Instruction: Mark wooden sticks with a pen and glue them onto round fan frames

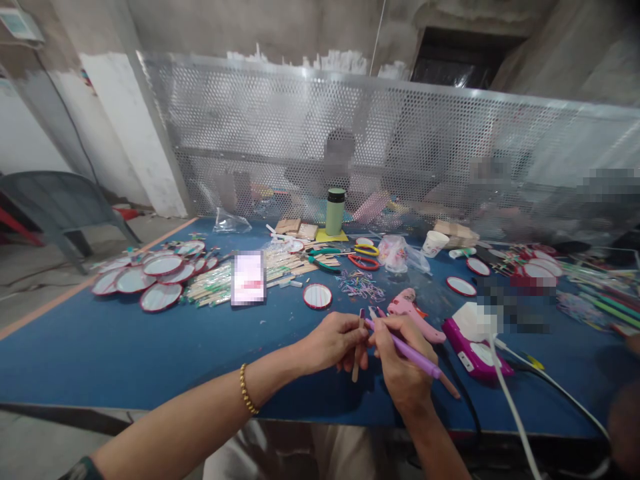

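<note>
Near the table's front edge, my left hand (340,343) pinches a thin wooden stick (356,363) held roughly upright, with a dark purple tip at its top. My right hand (407,360) grips a purple marker (417,358), slanting down to the right, its upper end close to the stick. A pale tip shows by the right fingers; what it belongs to is unclear. Just beyond the right hand lies a pink glue gun (415,315). A round white disc with a red rim (317,296) rests beyond the left hand.
Red-rimmed discs (163,265) and a pile of sticks (210,287) are at left. Pliers (325,260), a green bottle (335,213) and a paper cup (435,243) stand or lie farther back. A magenta power strip (475,353) with cables is at right, near part of another person.
</note>
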{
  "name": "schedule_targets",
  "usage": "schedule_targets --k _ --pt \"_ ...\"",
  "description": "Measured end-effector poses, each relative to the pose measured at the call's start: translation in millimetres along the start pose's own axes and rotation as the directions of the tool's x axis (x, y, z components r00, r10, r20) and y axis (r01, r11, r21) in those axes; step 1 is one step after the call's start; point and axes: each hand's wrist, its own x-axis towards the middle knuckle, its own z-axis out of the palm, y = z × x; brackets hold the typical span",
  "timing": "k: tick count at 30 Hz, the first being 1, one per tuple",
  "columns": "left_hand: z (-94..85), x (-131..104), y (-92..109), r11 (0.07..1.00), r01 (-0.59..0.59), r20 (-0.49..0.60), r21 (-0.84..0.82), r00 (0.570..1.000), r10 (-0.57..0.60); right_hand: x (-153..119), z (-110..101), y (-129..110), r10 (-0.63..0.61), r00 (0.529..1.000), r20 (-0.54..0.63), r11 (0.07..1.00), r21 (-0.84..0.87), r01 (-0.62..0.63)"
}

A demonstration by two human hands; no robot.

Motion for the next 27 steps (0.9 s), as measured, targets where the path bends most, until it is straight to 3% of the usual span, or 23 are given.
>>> schedule_targets --k 27 --pt "-0.2 -0.3 1.0 1.0 -0.009 0.001 0.014 1.0 0.009 -0.7 0.3 1.4 0.026 1.0 0.009 1.0 -0.001 -0.026"
